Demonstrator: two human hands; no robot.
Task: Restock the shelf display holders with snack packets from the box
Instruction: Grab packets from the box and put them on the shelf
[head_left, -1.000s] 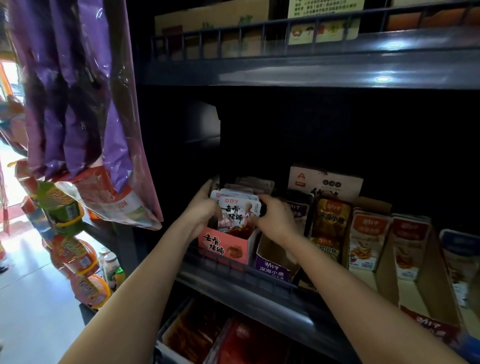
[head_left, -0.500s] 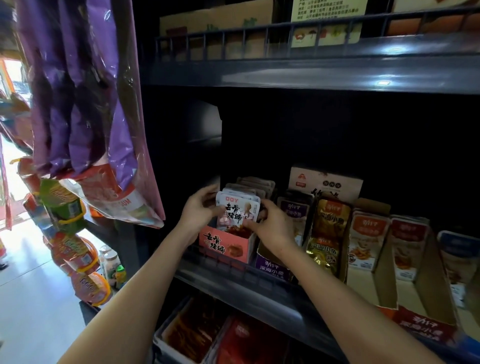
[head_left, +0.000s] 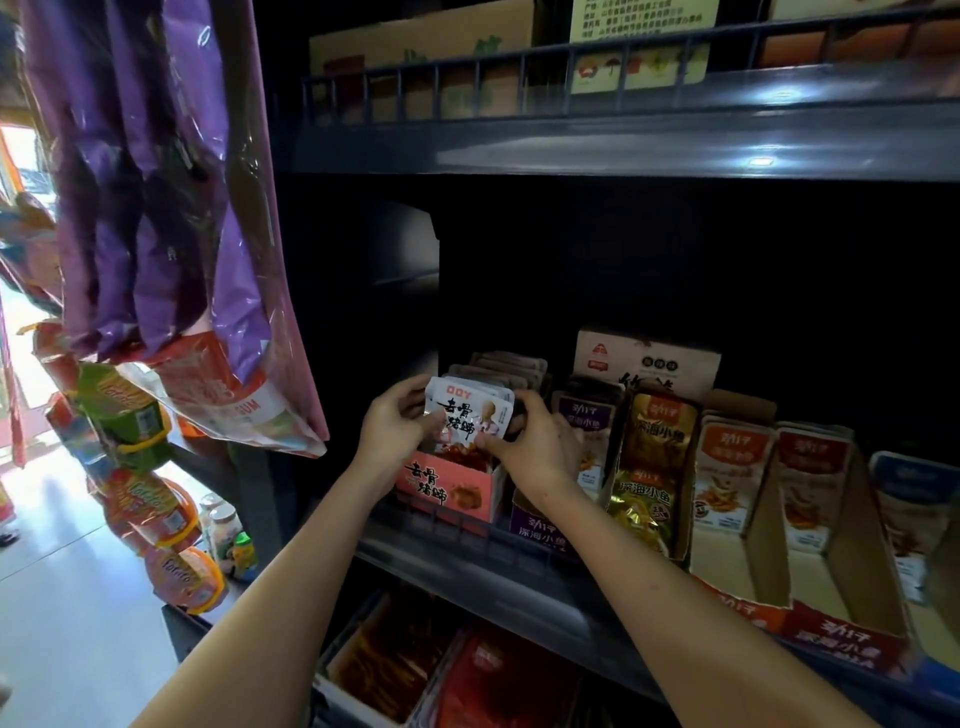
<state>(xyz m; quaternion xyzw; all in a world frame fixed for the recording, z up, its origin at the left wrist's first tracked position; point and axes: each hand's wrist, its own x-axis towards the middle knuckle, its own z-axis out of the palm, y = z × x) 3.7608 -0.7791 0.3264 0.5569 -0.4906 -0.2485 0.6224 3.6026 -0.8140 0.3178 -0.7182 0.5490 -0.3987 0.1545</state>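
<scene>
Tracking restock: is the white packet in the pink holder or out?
Partly in: the white packet dips into the pink holder, its top held by left hand and right hand.

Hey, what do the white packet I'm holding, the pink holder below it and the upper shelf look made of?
The white packet looks like glossy plastic film: sheen and crinkles. The pink holder seems matte printed cardboard, with folded, cut edges. The upper shelf is probably dark painted metal; it reflects the lights.

Packet (head_left: 470, 413) at the front of the leftmost holder (head_left: 452, 486) (more packets (head_left: 511, 366) behind), left hand (head_left: 395, 431) on its left, right hand (head_left: 535, 447) on its right.
</scene>
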